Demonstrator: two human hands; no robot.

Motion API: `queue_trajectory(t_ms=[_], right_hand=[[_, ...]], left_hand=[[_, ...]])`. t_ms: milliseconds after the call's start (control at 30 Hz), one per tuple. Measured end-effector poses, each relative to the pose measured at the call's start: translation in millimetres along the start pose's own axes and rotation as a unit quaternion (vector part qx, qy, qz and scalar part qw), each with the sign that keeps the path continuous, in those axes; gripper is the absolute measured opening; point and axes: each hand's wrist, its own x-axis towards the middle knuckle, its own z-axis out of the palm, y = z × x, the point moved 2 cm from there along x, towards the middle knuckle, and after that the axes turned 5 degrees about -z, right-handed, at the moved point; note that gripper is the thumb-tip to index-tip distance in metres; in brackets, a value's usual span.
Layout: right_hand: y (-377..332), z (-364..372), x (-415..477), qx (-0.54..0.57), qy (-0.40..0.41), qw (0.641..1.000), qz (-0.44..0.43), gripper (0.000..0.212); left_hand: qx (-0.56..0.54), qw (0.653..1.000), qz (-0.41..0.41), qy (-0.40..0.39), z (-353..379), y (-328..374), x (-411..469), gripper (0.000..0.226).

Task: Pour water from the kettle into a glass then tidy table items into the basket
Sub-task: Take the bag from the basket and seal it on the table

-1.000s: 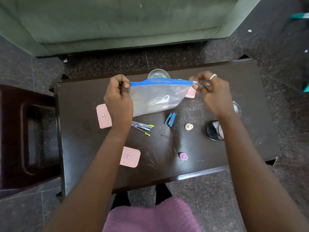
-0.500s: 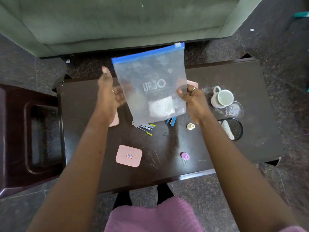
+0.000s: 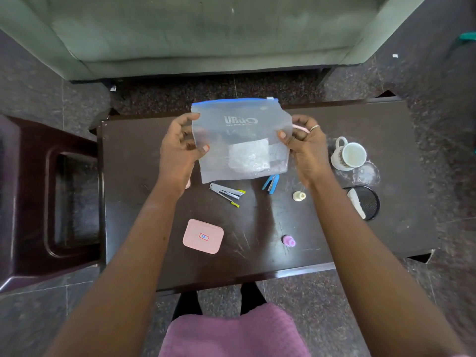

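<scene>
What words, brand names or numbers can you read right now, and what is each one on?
"URJO": white print on the clear zip bag; the middle letters are distorted, so this reading is unsure.
The small line printed beneath it is too small to read.
The red-bordered sticker on the pink box has blurred characters, unreadable.
The mug shows only a pattern on its side, no legible text.

A clear plastic zip bag (image 3: 239,140) with a blue seal strip, something white and crinkled inside, hangs upright over the dark worktop (image 3: 144,215). The left hand (image 3: 177,153) and right hand (image 3: 306,148) pinch its side edges. Just below it lie a silver stapler (image 3: 226,194) and a small blue stapler (image 3: 270,183). A round black mesh basket (image 3: 372,202) stands near the worktop's right end.
</scene>
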Motion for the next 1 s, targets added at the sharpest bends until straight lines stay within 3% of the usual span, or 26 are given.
queue_trajectory(t_ms=[133, 300, 433, 633, 767, 867, 1000], right_hand=[[-3.3, 7.5, 0.4, -0.031, -0.002, 0.999, -0.021, 0.049], [-4.3, 14.6, -1.2, -0.111, 0.021, 0.993, -0.021, 0.026], [-5.6, 35.3, -4.5, -0.148, 0.006, 0.988, -0.042, 0.024], [-9.6, 87.9, 0.2, -0.171, -0.067, 0.978, -0.100, 0.019], [-8.2, 134.4, 6.8, -0.146, -0.138, 0.973, -0.110, 0.023], [-1.2, 168.3, 12.0, -0.153, -0.134, 0.973, -0.108, 0.014], [16.8, 204.9, 17.8, -0.194, -0.148, 0.968, -0.066, 0.056]], left_hand=[[0.000, 0.999, 0.000, 0.044, -6.6, -2.6, -0.6, 0.039], [0.023, 0.994, 0.012, 0.107, -21.0, -9.3, -4.4, 0.037], [0.025, 0.989, 0.011, 0.144, -37.2, -7.5, -5.8, 0.045], [0.062, 0.978, 0.042, 0.193, -84.5, -2.4, 0.0, 0.015], [0.047, 0.978, 0.054, 0.194, -112.6, -0.8, 2.6, 0.016], [0.081, 0.962, 0.042, 0.256, -137.3, -7.4, 7.0, 0.006], [0.100, 0.930, 0.004, 0.353, -167.1, -23.2, 17.7, 0.030]])
